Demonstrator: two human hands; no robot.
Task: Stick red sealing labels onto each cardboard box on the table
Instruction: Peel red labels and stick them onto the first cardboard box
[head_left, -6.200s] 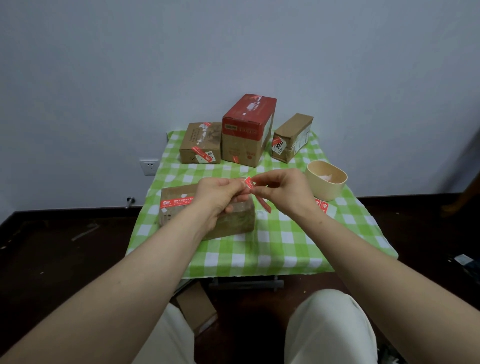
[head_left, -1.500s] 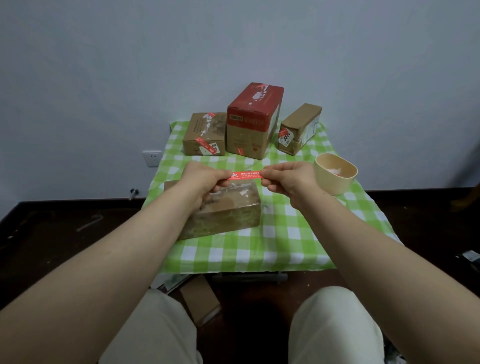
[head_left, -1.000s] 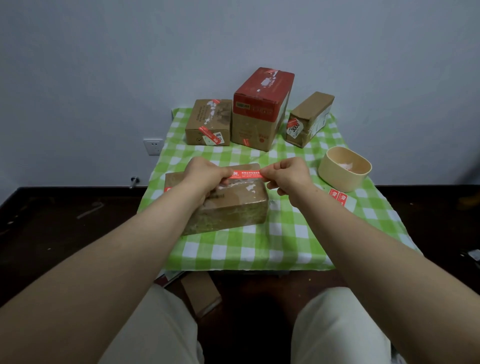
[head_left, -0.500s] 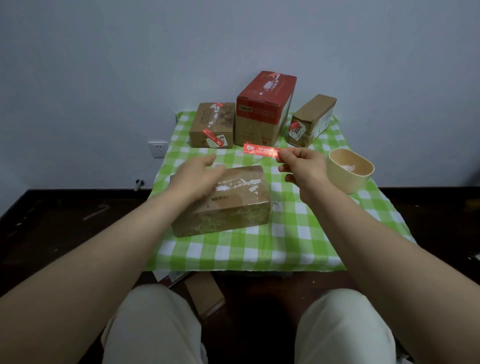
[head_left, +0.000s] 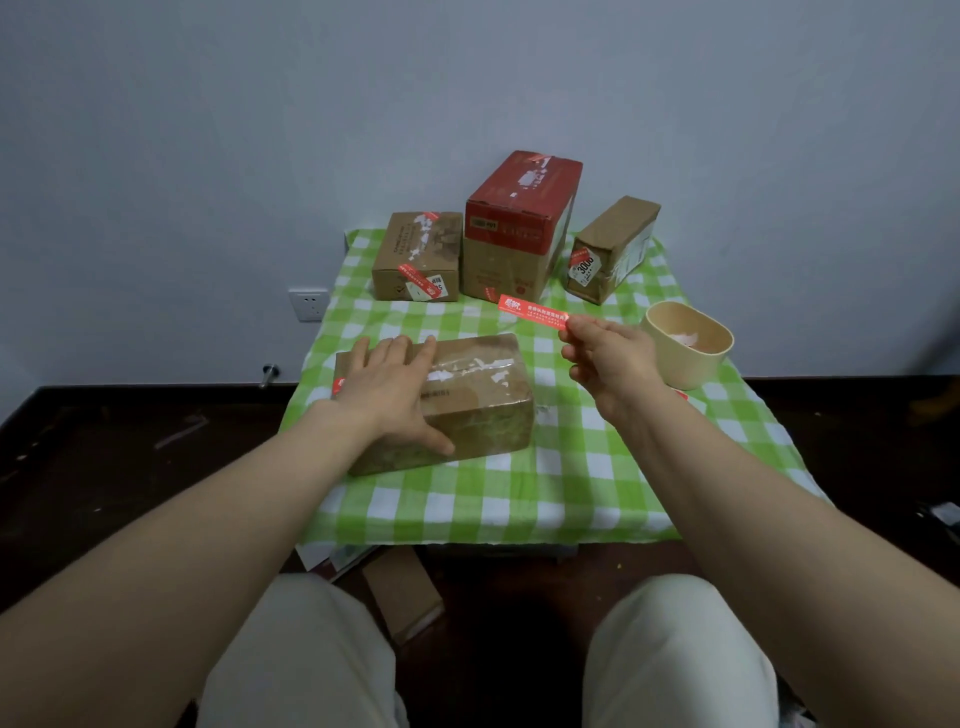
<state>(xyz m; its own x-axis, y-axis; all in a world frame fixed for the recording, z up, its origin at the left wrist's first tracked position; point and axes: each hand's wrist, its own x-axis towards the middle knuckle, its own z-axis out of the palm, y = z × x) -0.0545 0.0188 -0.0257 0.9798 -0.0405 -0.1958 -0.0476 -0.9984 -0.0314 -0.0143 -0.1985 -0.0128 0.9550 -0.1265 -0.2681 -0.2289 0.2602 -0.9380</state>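
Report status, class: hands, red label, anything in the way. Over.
Left hand flat on near box. Right hand pinches red label, in the air, not yet stuck. Beige cup off to the right, apart from box.

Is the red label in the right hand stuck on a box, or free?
Free. The right hand pinches one end of the red label; the rest juts into the air.

A matt cardboard box (head_left: 488, 423), patched with glossy clear tape (head_left: 470, 366), is being pictured on soft checked cloth (head_left: 519, 499); a slick red paper label (head_left: 532, 310) and a smooth, matt cup (head_left: 680, 366) are being shown.
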